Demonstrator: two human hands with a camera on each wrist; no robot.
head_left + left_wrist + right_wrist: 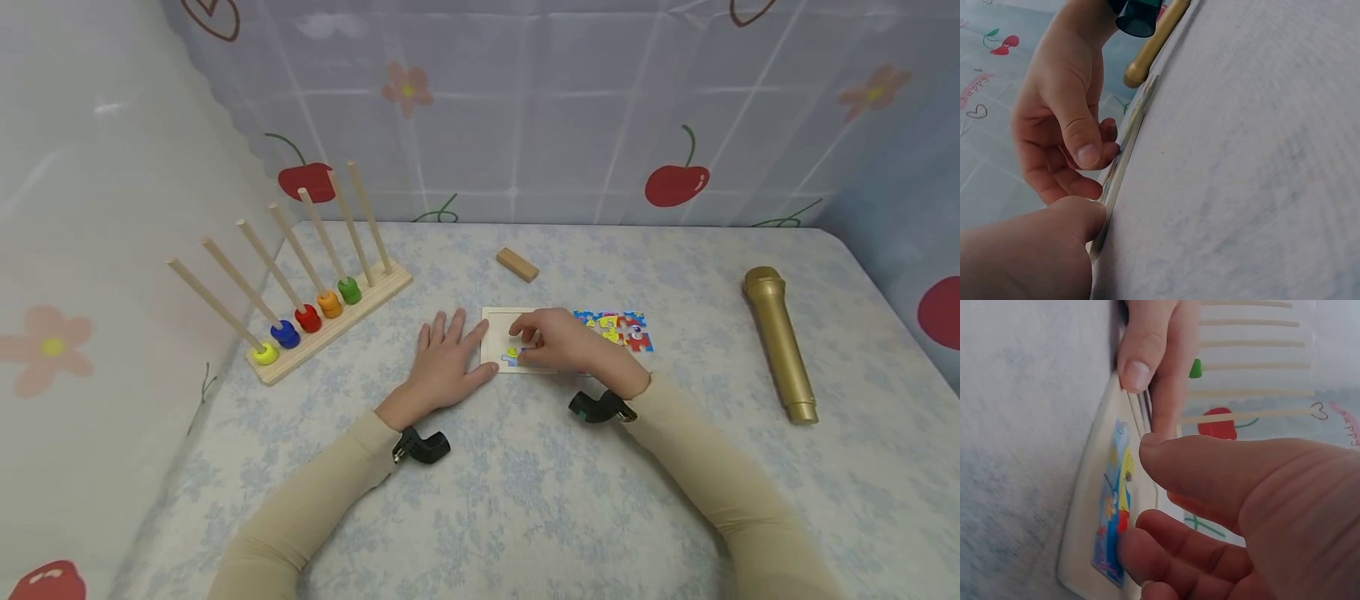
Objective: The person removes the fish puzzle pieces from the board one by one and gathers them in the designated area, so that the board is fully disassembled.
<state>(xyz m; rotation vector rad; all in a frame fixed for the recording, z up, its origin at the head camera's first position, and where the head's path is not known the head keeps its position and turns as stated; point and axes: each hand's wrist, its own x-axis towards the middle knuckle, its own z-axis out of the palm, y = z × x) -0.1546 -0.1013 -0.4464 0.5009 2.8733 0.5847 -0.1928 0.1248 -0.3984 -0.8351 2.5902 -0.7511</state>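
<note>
A pale wooden puzzle board lies in front of the hands, with a few joined colourful jigsaw pieces along its near side. My left hand rests on the table with its fingers spread; its thumb touches the board's near left corner. Over the board hovers my right hand, fingers loosely bent and thumb apart from them. One of its fingertips is at the pieces in the right wrist view; I see nothing pinched. More jigsaw pieces lie right of the board, partly hidden by the right hand.
At the left stands a wooden peg rack with coloured beads on several pegs. A small wooden block lies behind the board. A gold microphone lies on the right. A patterned cloth covers the table.
</note>
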